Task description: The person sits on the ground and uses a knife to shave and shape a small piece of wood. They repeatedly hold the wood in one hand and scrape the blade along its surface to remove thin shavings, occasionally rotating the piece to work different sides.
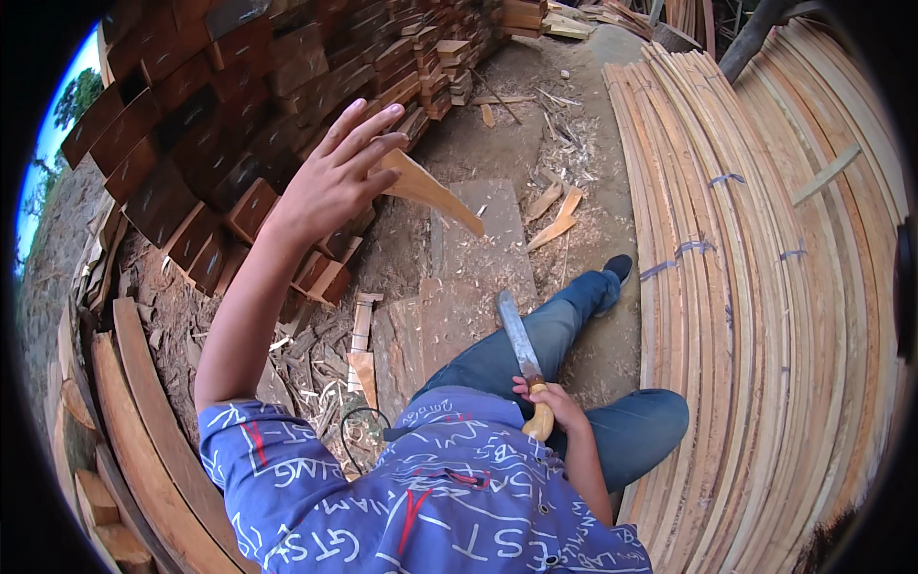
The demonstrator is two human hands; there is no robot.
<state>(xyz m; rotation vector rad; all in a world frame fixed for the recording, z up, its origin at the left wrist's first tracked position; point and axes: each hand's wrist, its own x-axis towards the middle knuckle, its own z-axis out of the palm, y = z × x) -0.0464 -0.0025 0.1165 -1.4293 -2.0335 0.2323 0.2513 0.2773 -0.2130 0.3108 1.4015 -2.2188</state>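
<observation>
Left hand point(335, 177) open by wood piece point(430, 191) (contact unclear); right hand point(555, 402) grips machete point(519, 340)

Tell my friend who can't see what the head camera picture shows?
A seated person's right hand grips a big knife, while the left hand, open, is raised by a wood piece. Stacked blocks and long planks surround them.

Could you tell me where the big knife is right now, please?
In the head view, the knife is right of centre, gripped by the right hand, its blade over the jeans-clad leg.
</observation>
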